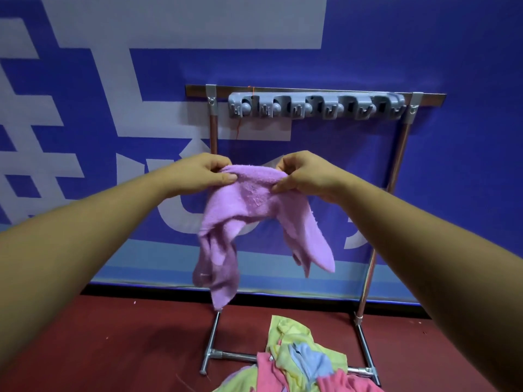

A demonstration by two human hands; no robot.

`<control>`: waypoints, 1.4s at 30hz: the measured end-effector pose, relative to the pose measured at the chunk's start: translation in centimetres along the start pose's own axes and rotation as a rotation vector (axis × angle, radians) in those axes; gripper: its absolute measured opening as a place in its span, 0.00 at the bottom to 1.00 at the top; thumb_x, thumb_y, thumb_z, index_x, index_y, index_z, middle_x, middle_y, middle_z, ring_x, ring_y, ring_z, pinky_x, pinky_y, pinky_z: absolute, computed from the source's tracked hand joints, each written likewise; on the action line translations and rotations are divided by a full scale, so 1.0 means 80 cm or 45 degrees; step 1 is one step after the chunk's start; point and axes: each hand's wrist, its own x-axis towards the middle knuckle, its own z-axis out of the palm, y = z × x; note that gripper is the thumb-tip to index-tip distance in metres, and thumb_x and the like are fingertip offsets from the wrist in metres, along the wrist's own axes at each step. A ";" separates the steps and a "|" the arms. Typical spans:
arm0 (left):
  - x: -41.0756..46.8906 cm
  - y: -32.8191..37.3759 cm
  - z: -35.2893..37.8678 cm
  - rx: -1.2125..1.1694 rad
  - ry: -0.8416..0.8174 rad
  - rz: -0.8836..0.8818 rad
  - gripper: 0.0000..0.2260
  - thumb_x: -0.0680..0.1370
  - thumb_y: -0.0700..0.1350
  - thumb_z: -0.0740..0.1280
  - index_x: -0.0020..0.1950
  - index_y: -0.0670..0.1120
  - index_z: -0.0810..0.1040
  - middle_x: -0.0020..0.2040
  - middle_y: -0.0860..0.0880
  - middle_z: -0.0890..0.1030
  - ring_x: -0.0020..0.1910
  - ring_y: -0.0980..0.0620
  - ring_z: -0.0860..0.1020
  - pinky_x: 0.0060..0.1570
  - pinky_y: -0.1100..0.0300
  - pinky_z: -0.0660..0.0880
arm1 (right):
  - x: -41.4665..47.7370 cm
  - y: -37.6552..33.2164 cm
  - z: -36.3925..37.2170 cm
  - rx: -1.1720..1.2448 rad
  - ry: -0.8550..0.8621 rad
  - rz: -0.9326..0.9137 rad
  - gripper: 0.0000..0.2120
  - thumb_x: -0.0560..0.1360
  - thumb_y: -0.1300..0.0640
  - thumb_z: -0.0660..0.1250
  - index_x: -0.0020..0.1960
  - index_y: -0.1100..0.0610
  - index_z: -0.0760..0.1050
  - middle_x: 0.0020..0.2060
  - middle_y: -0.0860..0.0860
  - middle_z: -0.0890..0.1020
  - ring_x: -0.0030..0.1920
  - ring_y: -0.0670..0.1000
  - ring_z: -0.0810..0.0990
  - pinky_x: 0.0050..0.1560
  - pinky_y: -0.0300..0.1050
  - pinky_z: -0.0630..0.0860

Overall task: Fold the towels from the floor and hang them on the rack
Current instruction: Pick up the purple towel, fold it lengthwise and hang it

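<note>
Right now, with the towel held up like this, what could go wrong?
1. The left hand and right hand pinch the towel close together at its top edge, so it hangs bunched in two uneven tails; a fold from here may come out crooked.
2. A grey clip strip covers much of the top bar of the rack, so draping there could snag.

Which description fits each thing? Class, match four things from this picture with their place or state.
Things:
1. purple towel
2. grey hook strip
3. towel pile
4. right hand

Places or states:
a. lies on the red floor
b. pinches a towel's top edge
c. dangles in mid-air
d. sits along the top bar of the rack

Pairs: 1-c, 2-d, 3-a, 4-b.
</note>
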 end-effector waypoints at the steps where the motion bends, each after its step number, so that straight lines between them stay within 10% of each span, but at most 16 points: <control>1: 0.007 -0.002 0.001 -0.037 0.013 0.017 0.14 0.78 0.53 0.67 0.50 0.42 0.79 0.44 0.46 0.81 0.44 0.53 0.76 0.49 0.51 0.73 | 0.007 0.001 0.000 0.044 -0.002 0.007 0.10 0.67 0.64 0.78 0.39 0.55 0.78 0.35 0.53 0.80 0.37 0.50 0.77 0.41 0.46 0.74; 10: 0.062 -0.003 -0.029 -0.682 -0.021 0.011 0.06 0.80 0.43 0.65 0.46 0.43 0.77 0.42 0.46 0.79 0.40 0.53 0.77 0.44 0.63 0.74 | 0.063 -0.009 0.011 0.505 -0.053 -0.026 0.11 0.78 0.61 0.69 0.37 0.56 0.76 0.35 0.54 0.77 0.36 0.50 0.73 0.39 0.41 0.69; 13: 0.069 -0.015 -0.042 -0.420 -0.114 -0.035 0.07 0.80 0.45 0.66 0.46 0.43 0.79 0.40 0.51 0.80 0.39 0.57 0.77 0.42 0.66 0.74 | 0.079 -0.008 0.003 0.632 0.062 -0.060 0.11 0.79 0.65 0.66 0.38 0.59 0.74 0.30 0.50 0.78 0.32 0.47 0.75 0.37 0.39 0.72; 16: 0.074 -0.034 -0.052 -0.147 -0.204 -0.068 0.06 0.78 0.47 0.68 0.47 0.46 0.82 0.42 0.53 0.82 0.42 0.57 0.78 0.46 0.63 0.73 | 0.092 -0.005 0.002 0.376 0.133 -0.047 0.11 0.79 0.63 0.68 0.37 0.57 0.76 0.33 0.54 0.76 0.36 0.51 0.73 0.40 0.45 0.71; 21: 0.100 -0.045 -0.066 -0.726 0.233 0.008 0.08 0.81 0.40 0.64 0.43 0.45 0.79 0.37 0.50 0.78 0.37 0.54 0.74 0.41 0.63 0.71 | 0.118 -0.025 -0.003 0.166 0.291 -0.081 0.08 0.74 0.58 0.74 0.37 0.56 0.80 0.35 0.59 0.77 0.37 0.54 0.73 0.41 0.50 0.73; 30: 0.161 -0.036 -0.096 -0.628 0.515 -0.057 0.11 0.82 0.44 0.64 0.39 0.48 0.76 0.28 0.56 0.76 0.24 0.61 0.70 0.27 0.66 0.66 | 0.192 -0.075 -0.026 -0.374 0.687 -0.178 0.09 0.72 0.57 0.72 0.45 0.63 0.80 0.37 0.48 0.76 0.42 0.45 0.74 0.39 0.42 0.68; 36: 0.204 -0.052 -0.102 -0.626 0.570 -0.174 0.07 0.80 0.43 0.68 0.42 0.47 0.80 0.37 0.50 0.79 0.32 0.56 0.75 0.30 0.66 0.72 | 0.231 -0.081 -0.023 -0.571 0.833 -0.123 0.08 0.74 0.58 0.69 0.52 0.55 0.78 0.49 0.50 0.78 0.48 0.54 0.76 0.44 0.43 0.68; 42: 0.233 -0.072 -0.081 -0.520 0.625 -0.169 0.08 0.78 0.44 0.69 0.39 0.47 0.77 0.37 0.49 0.78 0.36 0.53 0.74 0.39 0.61 0.72 | 0.233 -0.084 -0.003 -1.230 0.872 -0.147 0.09 0.74 0.66 0.62 0.51 0.58 0.77 0.40 0.54 0.73 0.39 0.60 0.71 0.39 0.47 0.65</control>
